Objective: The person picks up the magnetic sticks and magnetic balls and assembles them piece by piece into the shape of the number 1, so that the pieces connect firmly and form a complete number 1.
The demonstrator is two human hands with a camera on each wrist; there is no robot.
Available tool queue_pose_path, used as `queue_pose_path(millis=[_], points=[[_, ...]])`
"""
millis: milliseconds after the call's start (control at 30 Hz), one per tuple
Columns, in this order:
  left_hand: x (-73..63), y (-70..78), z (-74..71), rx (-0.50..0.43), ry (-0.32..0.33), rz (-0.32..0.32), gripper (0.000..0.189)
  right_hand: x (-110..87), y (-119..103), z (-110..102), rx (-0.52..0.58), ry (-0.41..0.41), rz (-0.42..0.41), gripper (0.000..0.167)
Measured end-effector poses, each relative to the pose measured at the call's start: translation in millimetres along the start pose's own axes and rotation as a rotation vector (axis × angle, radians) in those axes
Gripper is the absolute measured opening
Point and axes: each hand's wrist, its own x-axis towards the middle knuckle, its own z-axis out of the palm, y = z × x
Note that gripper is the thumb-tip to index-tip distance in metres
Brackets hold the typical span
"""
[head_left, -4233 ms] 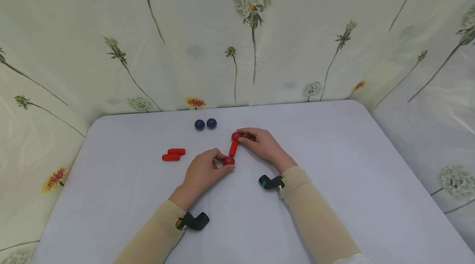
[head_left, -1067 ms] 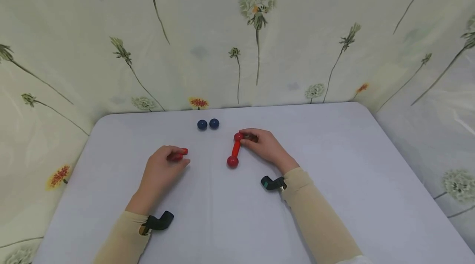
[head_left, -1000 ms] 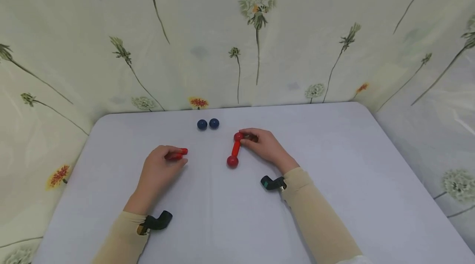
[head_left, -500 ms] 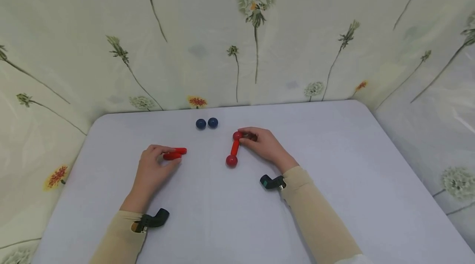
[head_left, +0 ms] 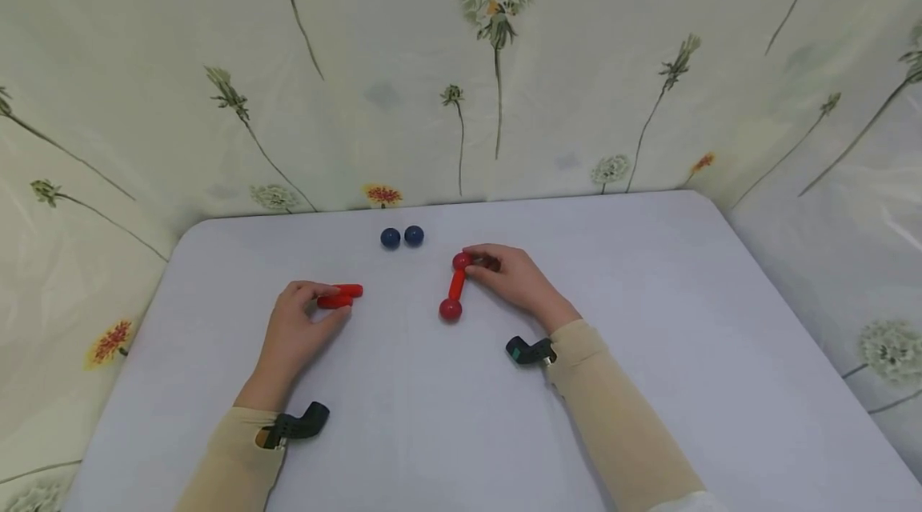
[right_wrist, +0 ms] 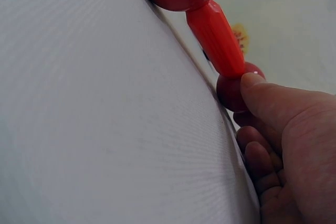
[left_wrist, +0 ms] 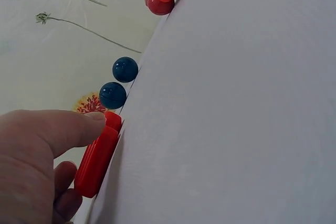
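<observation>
My left hand (head_left: 294, 330) is at two short red rods lying side by side. Thumb and fingers bracket the nearer rod (head_left: 334, 302), and the fingertips also overlap the farther rod (head_left: 353, 290). In the left wrist view the thumb lies across the rods' end, with the nearer rod (left_wrist: 97, 163) in front; the index finger is hidden. My right hand (head_left: 515, 280) pinches the far red ball (head_left: 461, 262) of a dumbbell shape. From that ball a red rod (head_left: 457, 286) runs to a near red ball (head_left: 450, 310), which the right wrist view shows joined to the rod's end.
Two dark blue balls (head_left: 390, 238) stand side by side toward the back of the white table (head_left: 648, 296). A floral cloth (head_left: 360, 56) hangs behind the table. Each wrist wears a black camera (head_left: 306, 421) over a beige sleeve.
My left hand has left the near red ball and moved left to the two loose rods. That ball now sits against the rod. The right hand keeps its pinch on the far ball.
</observation>
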Motion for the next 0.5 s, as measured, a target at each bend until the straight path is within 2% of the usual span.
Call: queue_pose_path(millis=[200,500], points=[[0.9,2.4,0.2,-0.005,0.003,0.018,0.021,0.4,-0.8,-1.6,-0.004,0.004,0.002,0.041],[-1.2,3.4,-0.5,0.04,-0.006,0.024,0.022,0.2,-2.0,-0.5,0.003,-0.005,0.007,0.042]])
